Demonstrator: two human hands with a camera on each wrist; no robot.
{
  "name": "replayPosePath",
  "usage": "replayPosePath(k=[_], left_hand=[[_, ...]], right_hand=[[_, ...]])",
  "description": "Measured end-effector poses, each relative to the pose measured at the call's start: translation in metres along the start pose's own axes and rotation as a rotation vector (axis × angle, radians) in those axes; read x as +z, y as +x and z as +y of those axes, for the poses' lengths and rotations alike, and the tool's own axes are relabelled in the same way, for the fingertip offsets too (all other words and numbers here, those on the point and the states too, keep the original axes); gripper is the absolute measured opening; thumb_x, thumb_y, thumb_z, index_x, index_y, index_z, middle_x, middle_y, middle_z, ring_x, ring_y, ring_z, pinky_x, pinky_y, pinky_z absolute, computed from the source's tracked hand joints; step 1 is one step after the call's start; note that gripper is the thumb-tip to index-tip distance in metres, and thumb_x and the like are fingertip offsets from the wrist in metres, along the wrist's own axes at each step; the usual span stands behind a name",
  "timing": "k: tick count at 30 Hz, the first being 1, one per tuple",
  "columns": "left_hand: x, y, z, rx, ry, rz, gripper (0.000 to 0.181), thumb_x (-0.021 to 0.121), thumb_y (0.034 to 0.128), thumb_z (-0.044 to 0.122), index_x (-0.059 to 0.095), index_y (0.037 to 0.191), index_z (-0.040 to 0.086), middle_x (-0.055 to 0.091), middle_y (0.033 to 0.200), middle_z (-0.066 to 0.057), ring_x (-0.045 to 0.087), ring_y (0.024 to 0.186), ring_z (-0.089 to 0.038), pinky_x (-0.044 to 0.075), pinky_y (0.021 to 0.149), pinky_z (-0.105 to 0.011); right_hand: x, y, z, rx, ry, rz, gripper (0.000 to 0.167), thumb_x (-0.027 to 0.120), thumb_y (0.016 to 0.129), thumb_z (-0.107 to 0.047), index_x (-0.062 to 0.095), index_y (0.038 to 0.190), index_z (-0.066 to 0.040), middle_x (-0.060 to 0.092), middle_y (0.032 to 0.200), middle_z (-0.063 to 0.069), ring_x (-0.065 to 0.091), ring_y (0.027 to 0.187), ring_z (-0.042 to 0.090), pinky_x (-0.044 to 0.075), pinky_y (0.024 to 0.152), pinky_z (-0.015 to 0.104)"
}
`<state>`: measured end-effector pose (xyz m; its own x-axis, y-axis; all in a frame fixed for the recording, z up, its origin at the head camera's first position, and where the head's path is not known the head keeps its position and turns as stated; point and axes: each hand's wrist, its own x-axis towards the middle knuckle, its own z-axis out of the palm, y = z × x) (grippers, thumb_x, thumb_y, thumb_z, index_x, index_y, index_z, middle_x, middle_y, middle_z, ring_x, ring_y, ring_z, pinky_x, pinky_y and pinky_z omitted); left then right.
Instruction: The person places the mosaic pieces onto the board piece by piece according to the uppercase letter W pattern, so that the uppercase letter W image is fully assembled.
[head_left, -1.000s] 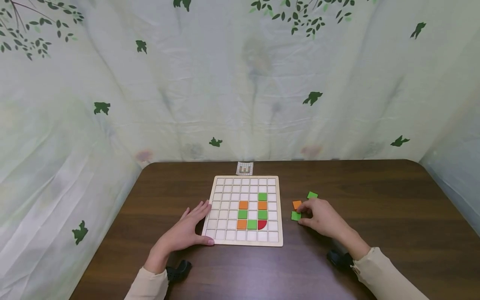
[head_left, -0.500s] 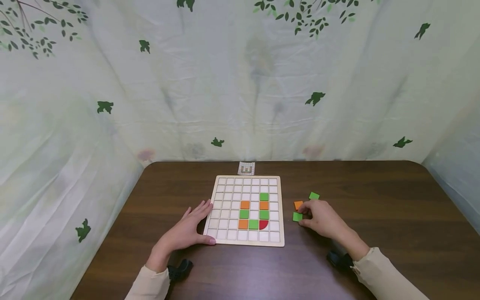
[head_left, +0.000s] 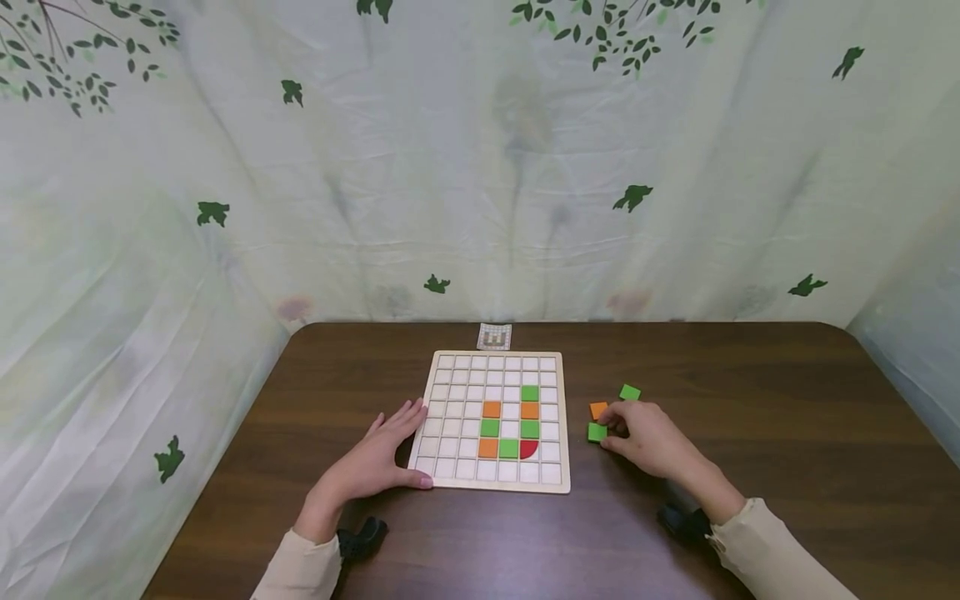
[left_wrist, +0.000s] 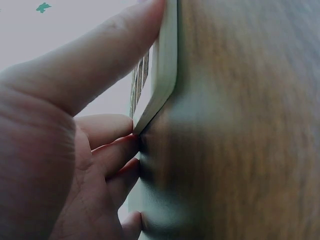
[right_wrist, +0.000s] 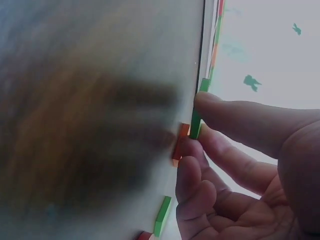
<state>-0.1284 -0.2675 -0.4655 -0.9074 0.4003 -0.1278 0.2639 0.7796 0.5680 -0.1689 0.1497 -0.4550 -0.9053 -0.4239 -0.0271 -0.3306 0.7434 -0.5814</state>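
Green tile (right_wrist: 195,124) sits pinched in right hand (head_left: 648,438), spread left hand (head_left: 375,457) touching board (head_left: 470,428), markings on card (head_left: 494,337) illegible.

A dark brown table (head_left: 360,367) spreads before you, bearing a pale-framed grid board (head_left: 509,429) and, just beyond it at the far edge, a small printed card (head_left: 494,337). To the board's right lie an orange tile (head_left: 597,411) and, farther from you, a green tile (head_left: 630,392).
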Motion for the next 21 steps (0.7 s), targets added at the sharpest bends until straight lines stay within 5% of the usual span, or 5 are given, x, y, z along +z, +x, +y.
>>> replayPosePath(k=[21], left_hand=[[0.002,0.001,-0.002,-0.001,-0.002,0.001,0.109,0.084,0.0768,0.05,0.029,0.157,0.001,0.021,0.165,-0.014,0.013,0.153,-0.035,0.004,0.119,-0.063]], right_hand=[[0.001,0.003,-0.033,-0.073,0.046,0.071,0.022,0.081,0.085,-0.011,0.072,0.105,-0.007,0.067,0.096,-0.001,0.057,0.084,0.017,0.051,0.074,0.035]])
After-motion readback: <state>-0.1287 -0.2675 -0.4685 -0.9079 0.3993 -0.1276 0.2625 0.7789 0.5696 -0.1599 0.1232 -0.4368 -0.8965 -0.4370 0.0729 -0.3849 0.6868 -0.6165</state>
